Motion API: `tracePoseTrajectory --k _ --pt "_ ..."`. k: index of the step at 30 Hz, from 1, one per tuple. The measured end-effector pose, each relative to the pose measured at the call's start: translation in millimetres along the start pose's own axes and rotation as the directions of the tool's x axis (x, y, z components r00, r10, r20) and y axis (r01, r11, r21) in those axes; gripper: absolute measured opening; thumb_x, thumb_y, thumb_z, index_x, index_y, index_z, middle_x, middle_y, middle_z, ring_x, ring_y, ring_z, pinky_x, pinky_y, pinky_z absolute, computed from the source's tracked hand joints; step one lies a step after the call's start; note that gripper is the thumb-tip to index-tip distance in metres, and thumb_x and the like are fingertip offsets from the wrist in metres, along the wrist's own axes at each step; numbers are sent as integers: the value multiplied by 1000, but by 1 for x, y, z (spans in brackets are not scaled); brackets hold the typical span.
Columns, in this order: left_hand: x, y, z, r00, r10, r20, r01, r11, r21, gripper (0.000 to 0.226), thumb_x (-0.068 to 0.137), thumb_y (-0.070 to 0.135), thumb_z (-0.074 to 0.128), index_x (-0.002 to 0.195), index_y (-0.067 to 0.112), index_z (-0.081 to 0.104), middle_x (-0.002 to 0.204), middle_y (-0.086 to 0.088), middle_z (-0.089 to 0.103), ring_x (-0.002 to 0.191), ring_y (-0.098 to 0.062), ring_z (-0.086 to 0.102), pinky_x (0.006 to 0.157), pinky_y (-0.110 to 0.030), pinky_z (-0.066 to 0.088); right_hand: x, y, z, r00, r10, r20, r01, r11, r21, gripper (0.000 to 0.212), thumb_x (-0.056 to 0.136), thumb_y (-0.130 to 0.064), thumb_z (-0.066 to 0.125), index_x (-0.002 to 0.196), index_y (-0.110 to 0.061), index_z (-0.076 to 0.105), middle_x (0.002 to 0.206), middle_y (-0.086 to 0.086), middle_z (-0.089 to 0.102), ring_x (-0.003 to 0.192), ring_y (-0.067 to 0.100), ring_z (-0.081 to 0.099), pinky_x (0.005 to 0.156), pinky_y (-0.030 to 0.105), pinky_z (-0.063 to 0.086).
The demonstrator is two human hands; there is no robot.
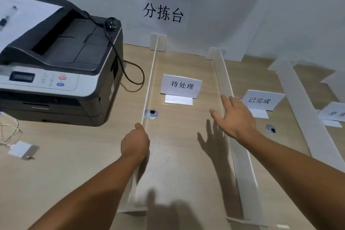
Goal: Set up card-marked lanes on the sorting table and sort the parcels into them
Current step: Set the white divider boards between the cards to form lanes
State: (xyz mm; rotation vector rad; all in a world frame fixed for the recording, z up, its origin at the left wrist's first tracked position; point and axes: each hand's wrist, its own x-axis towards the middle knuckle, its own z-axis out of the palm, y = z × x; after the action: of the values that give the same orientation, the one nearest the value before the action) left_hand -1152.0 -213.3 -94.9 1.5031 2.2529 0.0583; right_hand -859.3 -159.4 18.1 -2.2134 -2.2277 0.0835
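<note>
— What are the hands doing?
— The left hand (135, 144) is curled around the left divider (149, 87); the right hand (236, 117), fingers spread flat, hovers by the middle divider (225, 84), contact unclear.
— How do the dividers lie?
— Lengthwise, from the near table (65, 173) edge to the wall.
— Between them?
— Bare lane around an upright card (181, 86); a second card (261, 100) stands right.
</note>
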Motion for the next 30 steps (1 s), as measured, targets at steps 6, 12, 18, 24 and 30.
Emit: tracePoseTrajectory --k 6,12,18,24,30 --pt "-5 1 -19 997 -55 62 55 998 3 61 98 50 52 136 7 33 133 -15 57 119 -35 55 85 -45 48 -11 -8 -15 999 37 -11 -37 999 20 75 98 -64 34 159 -20 29 155 11 41 148 28 28 119 46 28" --pt "-31 94 -114 872 451 -190 -447 892 63 94 84 82 44 149 15 33 156 -7 35 144 -36 22 118 -57 17 -44 30 -77 984 117 -136 -109 992 70 71 96 -64 38 153 -20 38 148 7 48 143 26 35 114 45 34" --pt "-133 266 -164 470 874 -123 -859 485 163 130 59 101 39 160 22 19 170 -2 11 157 -27 -6 122 -59 -11 -130 155 -143 923 300 -242 -285 954 95 74 96 -67 37 156 -25 34 154 6 42 143 26 35 114 44 33" --pt "-264 406 -110 223 974 -40 -955 227 193 138 56 106 33 162 20 13 171 -1 8 157 -25 -6 123 -57 -9 -289 322 -184 802 511 -308 -504 857 110 80 95 -71 34 161 -27 25 168 8 24 155 26 19 125 46 20" --pt "-435 530 -5 46 999 -15 -996 47 72 143 51 111 25 162 24 11 171 5 7 157 -22 -6 124 -55 -4 -468 475 -198 718 623 -310 -619 775 125 83 94 -75 24 164 -30 15 171 4 14 158 21 7 126 47 14"
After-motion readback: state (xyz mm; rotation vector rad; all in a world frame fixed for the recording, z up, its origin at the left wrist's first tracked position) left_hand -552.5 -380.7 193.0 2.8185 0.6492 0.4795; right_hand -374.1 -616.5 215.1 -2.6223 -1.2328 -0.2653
